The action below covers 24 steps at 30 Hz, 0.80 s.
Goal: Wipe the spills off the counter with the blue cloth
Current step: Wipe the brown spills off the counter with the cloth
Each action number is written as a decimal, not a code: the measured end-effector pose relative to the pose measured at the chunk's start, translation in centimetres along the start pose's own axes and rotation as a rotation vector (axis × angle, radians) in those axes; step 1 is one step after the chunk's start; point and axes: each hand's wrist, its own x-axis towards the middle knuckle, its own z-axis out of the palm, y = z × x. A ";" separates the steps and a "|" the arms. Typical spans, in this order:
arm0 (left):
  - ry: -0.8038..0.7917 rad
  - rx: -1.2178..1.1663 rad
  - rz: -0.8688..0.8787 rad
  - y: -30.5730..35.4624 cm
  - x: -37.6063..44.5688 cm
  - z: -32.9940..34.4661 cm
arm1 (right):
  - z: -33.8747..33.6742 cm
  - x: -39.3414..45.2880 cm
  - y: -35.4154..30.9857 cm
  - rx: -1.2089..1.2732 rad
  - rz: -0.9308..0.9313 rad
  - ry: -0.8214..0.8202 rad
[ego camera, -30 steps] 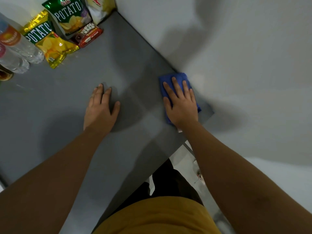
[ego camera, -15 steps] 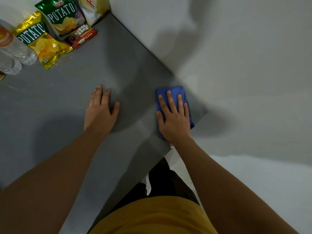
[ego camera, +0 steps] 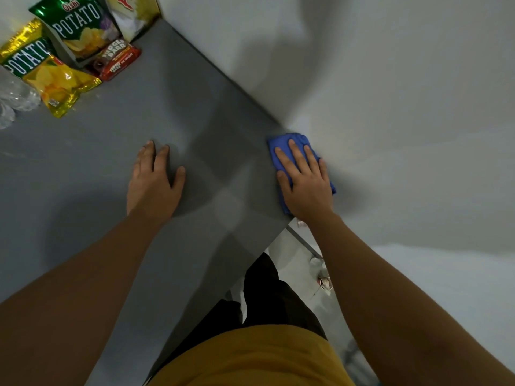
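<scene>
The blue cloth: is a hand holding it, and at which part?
The right hand presses flat on the blue cloth's top, not gripping it. The left hand holds nothing.

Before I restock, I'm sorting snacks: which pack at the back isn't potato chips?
The small red-brown fudge bar pack, lying flat in front of the green potato bag. The others are larger green, gold and yellow chip bags.

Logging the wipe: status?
Right hand flat on cloth, at counter corner by wall. Left hand flat, bare. Snacks far back, clear.
</scene>
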 end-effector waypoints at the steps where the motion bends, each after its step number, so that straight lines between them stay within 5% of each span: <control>1: -0.007 0.000 -0.003 0.0 0.0 0.0 | 0.0 -0.3 0.0 0.012 0.014 0.011; 24: -0.114 -0.067 -0.086 0.3 0.2 -0.9 | 0.8 -4.0 -3.1 0.150 0.188 0.008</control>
